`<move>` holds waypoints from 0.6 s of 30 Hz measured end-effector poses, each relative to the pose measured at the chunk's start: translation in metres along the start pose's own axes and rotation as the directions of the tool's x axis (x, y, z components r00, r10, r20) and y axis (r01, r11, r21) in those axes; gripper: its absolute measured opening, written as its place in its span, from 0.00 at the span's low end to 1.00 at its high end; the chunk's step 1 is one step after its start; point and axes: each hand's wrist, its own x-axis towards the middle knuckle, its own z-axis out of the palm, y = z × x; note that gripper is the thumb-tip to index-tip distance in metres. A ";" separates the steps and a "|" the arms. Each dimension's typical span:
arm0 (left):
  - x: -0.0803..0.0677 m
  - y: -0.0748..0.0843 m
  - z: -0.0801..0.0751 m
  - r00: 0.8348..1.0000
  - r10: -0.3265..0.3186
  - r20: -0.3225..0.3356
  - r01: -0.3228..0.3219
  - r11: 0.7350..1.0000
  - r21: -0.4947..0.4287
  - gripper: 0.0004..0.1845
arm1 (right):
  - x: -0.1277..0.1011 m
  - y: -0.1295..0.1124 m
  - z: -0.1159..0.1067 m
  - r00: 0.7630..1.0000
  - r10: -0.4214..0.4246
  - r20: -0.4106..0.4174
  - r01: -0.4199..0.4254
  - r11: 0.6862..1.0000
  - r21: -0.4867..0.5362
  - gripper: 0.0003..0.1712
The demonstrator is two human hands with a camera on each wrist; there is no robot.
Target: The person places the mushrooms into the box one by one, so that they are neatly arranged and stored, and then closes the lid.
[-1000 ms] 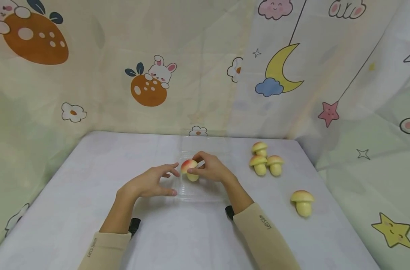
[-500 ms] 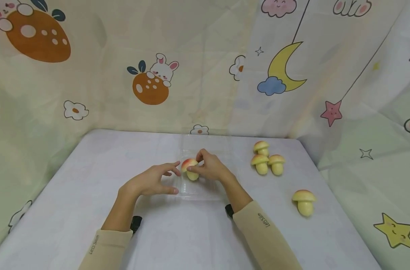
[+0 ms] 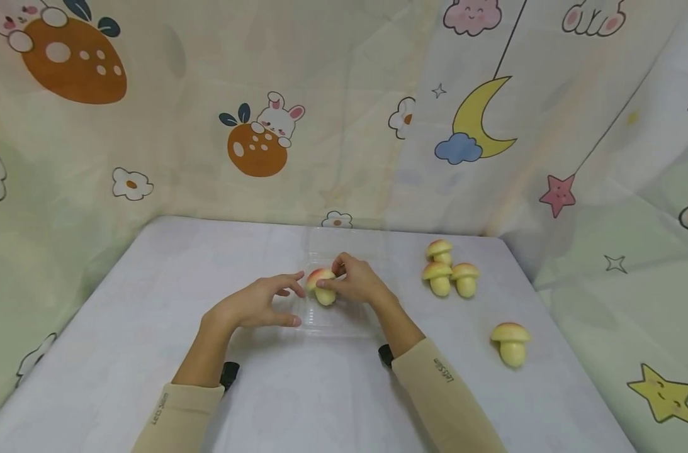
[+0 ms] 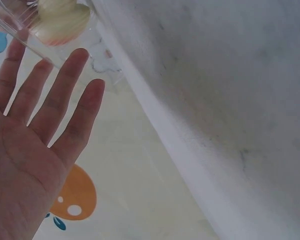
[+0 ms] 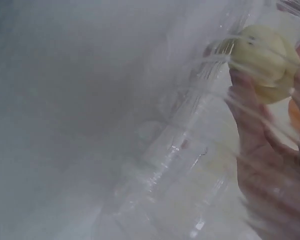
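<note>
**STATUS: ONE OF FIVE IN PROGRESS**

Your right hand (image 3: 357, 281) pinches the held mushroom (image 3: 325, 296) between thumb and fingers, within the outline of the clear container (image 3: 346, 326); whether it rests on the bottom cannot be told. Your left hand (image 3: 256, 304) is spread, fingers extended, just beside the container; contact cannot be confirmed. Judged from this layout, placing one piece is partly done, with release outstanding. Four pieces appear left on the white table (image 3: 298, 396), right of the container: three grouped mushrooms (image 3: 439, 283) and one lone mushroom (image 3: 512, 349) nearer you. Count: five mushrooms, one container.
</note>
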 end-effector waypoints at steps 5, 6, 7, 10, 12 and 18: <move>0.001 -0.001 0.002 1.000 -0.005 0.003 0.005 1.000 0.005 0.27 | 0.002 0.002 -0.002 0.999 -0.027 0.021 0.028 0.998 -0.047 0.32; 0.001 -0.001 0.002 1.000 -0.008 0.002 0.008 1.000 0.004 0.27 | 0.002 0.002 -0.003 0.999 -0.033 0.027 0.034 0.998 -0.058 0.33; 0.001 -0.001 0.002 1.000 -0.005 0.002 0.005 1.000 0.004 0.27 | 0.003 0.002 -0.004 0.999 -0.037 0.032 0.039 0.997 -0.067 0.33; 0.002 -0.001 0.002 1.000 -0.003 0.006 0.003 1.000 0.003 0.27 | 0.002 0.001 -0.008 0.998 -0.040 0.044 0.044 0.995 -0.090 0.34; 0.002 0.000 0.002 1.000 -0.005 0.007 0.005 1.000 0.000 0.27 | 0.001 0.000 -0.010 0.998 -0.034 0.051 0.039 0.994 -0.100 0.34; 0.003 -0.001 0.001 1.000 -0.007 0.008 0.007 1.000 0.005 0.27 | -0.003 0.001 -0.017 0.997 -0.030 0.069 0.039 0.990 -0.135 0.36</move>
